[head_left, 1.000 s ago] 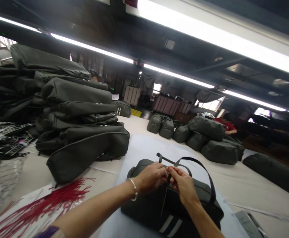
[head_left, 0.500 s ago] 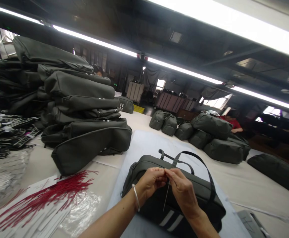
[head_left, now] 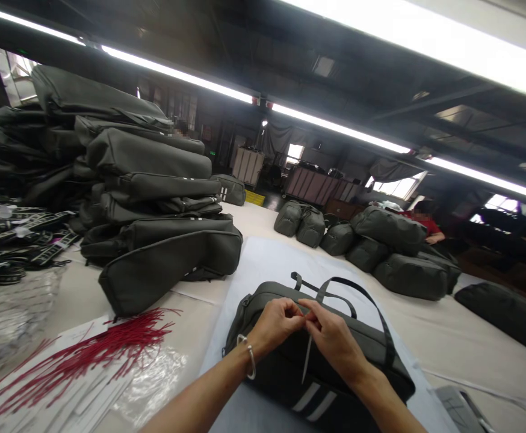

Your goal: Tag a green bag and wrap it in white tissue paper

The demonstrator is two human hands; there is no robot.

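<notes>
A dark grey duffel bag (head_left: 285,367) with two pale stripes lies on a white sheet (head_left: 267,264) in front of me, its black carry handles (head_left: 335,288) arched up behind my hands. My left hand (head_left: 276,322) and my right hand (head_left: 333,337) meet above the bag's top, both with fingers pinched together on a thin pale cord (head_left: 307,355) that hangs down between them. A bracelet circles my left wrist.
A tall stack of flat grey bags (head_left: 145,198) stands at the left. Red cords (head_left: 77,355) and plastic sleeves lie front left, black straps (head_left: 14,240) farther left. Several stuffed bags (head_left: 380,246) sit at the back right, a person in red behind them.
My hands have stayed pinched on the cord above the bag, shifting only slightly. The camera tilted a little, so the bag sits lower and nearer in view.
</notes>
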